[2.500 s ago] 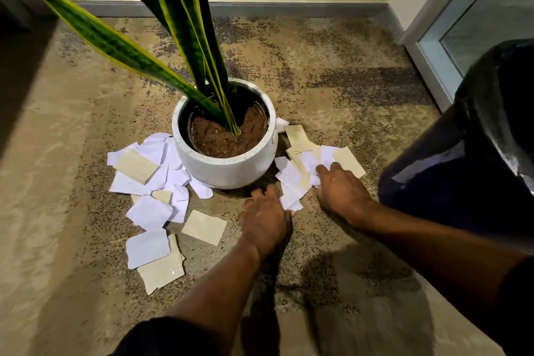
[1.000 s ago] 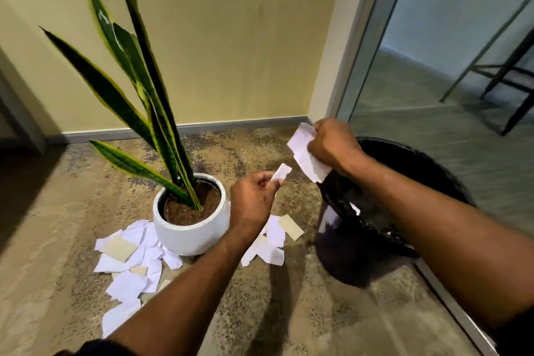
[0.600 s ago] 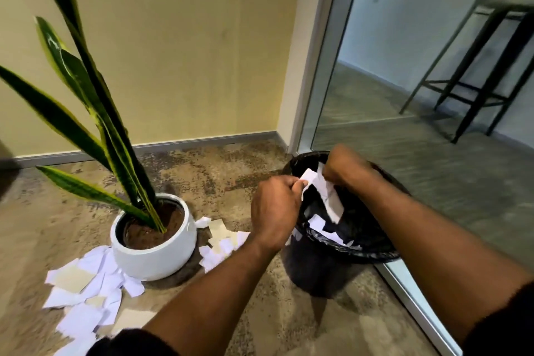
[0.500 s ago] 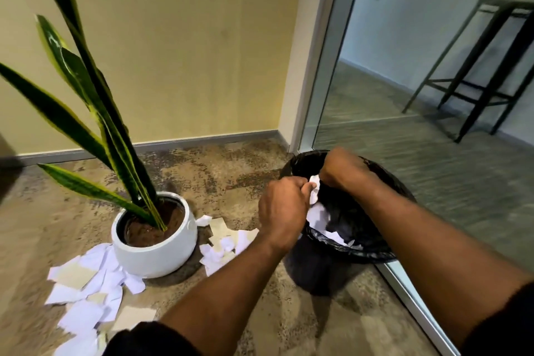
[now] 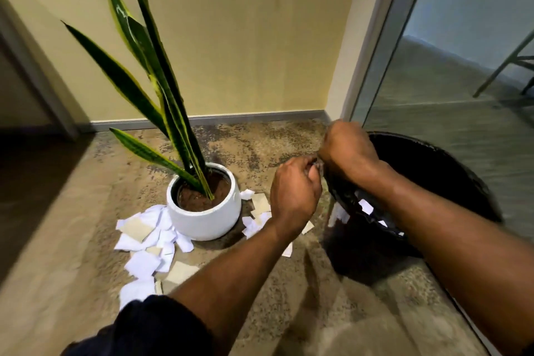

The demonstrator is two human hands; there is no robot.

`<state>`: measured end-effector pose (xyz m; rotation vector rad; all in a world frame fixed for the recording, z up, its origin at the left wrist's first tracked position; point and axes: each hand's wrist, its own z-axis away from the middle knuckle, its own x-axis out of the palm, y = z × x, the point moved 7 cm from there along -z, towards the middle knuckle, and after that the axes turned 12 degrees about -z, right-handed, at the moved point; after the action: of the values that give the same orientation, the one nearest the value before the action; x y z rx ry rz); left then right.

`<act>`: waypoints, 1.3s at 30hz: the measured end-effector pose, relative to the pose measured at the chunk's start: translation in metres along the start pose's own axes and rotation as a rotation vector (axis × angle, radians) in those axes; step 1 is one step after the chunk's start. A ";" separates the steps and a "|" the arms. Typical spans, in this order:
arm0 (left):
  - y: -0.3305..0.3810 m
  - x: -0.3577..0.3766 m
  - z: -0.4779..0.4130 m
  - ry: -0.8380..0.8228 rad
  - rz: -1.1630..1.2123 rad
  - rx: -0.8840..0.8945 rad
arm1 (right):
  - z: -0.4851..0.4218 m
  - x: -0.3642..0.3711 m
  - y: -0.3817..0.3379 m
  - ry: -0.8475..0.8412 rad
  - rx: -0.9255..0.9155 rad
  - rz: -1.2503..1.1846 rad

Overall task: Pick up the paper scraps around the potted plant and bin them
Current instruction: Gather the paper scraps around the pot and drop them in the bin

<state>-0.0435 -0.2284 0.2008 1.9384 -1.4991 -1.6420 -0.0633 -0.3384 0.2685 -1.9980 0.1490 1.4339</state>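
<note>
Speckled carpet, yellow-walled corner. Left hand (image 5: 294, 196) and right hand (image 5: 346, 150) curl at the nine o'clock rim of the black bin (image 5: 427, 144), the paper they carried now gone; whether they are empty is unclear. Paper scraps (image 5: 144, 240) remain at the pot's (image 5: 208, 222) three and seven o'clock, so more trips are needed.

Both bare forearms reach up to mid-frame, right of centre. The left hand (image 5: 294, 193) and right hand (image 5: 348, 150) nearly touch, fingers curled under, backs facing the camera.

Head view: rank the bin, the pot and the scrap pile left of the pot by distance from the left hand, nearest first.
1. Bin, just right of the left hand.
2. Pot, to its left.
3. Scrap pile, farther left, past the pot.
</note>
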 end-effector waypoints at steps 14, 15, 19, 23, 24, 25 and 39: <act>-0.230 -0.110 0.054 -0.122 -0.293 -0.256 | 0.088 0.238 -0.107 -0.599 -0.100 -0.142; -0.245 -0.118 0.059 -0.141 -0.322 -0.277 | 0.097 0.254 -0.110 -0.636 -0.111 -0.152; -0.311 -0.144 0.089 -0.211 -0.401 -0.461 | 0.120 0.304 -0.120 -0.696 -0.156 -0.154; -0.372 -0.149 0.126 -0.424 -0.485 -0.708 | 0.127 0.337 -0.120 -0.718 -0.169 -0.121; -0.382 -0.150 0.134 -0.446 -0.482 -0.756 | 0.128 0.343 -0.118 -0.712 -0.169 -0.114; -0.391 -0.150 0.141 -0.462 -0.473 -0.809 | 0.128 0.349 -0.117 -0.711 -0.169 -0.104; -0.419 -0.126 0.175 -0.441 -0.415 -1.108 | 0.147 0.394 -0.111 -0.738 -0.067 0.034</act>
<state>0.0616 0.1414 -0.0722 1.2889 -0.0390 -2.4064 0.0231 -0.0594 -0.0541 -1.3954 -0.1919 2.1134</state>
